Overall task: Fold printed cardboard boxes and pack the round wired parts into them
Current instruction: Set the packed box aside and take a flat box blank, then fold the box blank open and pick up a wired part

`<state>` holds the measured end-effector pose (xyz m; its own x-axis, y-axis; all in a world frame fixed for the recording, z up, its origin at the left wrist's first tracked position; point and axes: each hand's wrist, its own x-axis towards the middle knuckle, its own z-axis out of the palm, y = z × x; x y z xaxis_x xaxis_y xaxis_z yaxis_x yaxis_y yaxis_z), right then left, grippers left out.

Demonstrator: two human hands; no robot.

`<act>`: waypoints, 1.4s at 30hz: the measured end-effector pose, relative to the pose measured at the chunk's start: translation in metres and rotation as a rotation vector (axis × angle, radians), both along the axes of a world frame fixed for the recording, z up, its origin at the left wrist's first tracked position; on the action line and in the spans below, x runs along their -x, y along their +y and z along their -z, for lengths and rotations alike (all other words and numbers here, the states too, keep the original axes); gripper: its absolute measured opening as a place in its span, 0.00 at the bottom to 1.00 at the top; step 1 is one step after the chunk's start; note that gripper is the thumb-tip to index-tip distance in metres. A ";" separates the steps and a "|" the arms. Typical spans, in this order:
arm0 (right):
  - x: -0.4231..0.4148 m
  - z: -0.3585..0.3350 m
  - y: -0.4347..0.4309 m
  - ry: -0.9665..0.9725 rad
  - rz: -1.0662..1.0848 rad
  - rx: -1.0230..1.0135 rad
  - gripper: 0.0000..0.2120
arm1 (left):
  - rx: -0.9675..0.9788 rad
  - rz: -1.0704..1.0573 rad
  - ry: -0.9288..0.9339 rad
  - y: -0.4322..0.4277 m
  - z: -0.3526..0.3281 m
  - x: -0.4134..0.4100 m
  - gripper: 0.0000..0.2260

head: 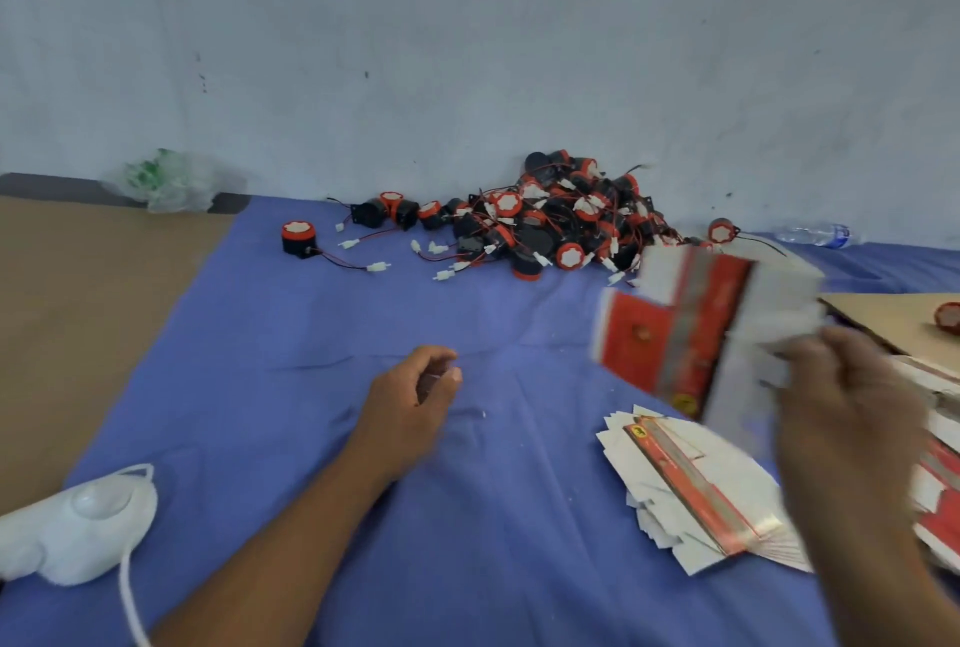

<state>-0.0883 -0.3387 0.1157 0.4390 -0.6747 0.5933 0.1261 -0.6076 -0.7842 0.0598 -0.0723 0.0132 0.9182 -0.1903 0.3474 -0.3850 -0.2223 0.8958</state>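
- My right hand (841,386) grips one flat box blank (691,329) by its right side, held up above the blue cloth (363,438). Motion blur hides just how my fingers lie on it.
- My left hand (415,386) hovers low over the cloth at the centre, fingers loosely curled round nothing and free to help.
- The stack of blanks (696,490) lies fanned on the cloth on the right, nearer to me than the raised blank.
- The pile of round wired parts (561,215) sits far off against the wall, well apart from both hands. One stray part (298,236) stands alone to its left.
- The step in hand, as I judge it, is opening this blank into a tube. To do it well I should bring my left hand across to the free left edge, so each hand holds one side.
- I should press the opposite creases toward each other gently, so the printed panels square up rather than buckle.
- I should tuck the flaps on one end only, leaving the other open for a part and its wires.
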 end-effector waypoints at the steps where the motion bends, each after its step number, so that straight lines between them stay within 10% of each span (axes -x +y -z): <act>1: -0.014 0.006 0.018 0.013 -0.087 -0.069 0.10 | 0.035 0.016 -0.015 -0.003 -0.003 0.002 0.10; 6: -0.066 0.043 0.085 0.108 -0.482 -0.326 0.13 | -0.057 0.129 -0.078 -0.014 -0.010 0.008 0.43; 18: -0.058 0.071 0.096 0.372 -0.928 -0.355 0.14 | -0.368 0.124 -0.147 -0.016 0.001 0.018 0.62; 31: -0.056 0.075 0.091 0.369 -0.733 0.054 0.19 | -0.166 0.286 -0.198 -0.015 -0.009 0.025 0.22; 42: -0.056 0.076 0.097 0.266 -0.299 0.462 0.24 | -0.261 -0.085 -0.534 -0.027 -0.035 0.032 0.23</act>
<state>-0.0327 -0.2414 0.0402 0.7428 -0.1987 0.6393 0.1796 -0.8609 -0.4761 0.0277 -0.0992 0.0480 0.6456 -0.2648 0.7163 -0.7378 -0.4586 0.4953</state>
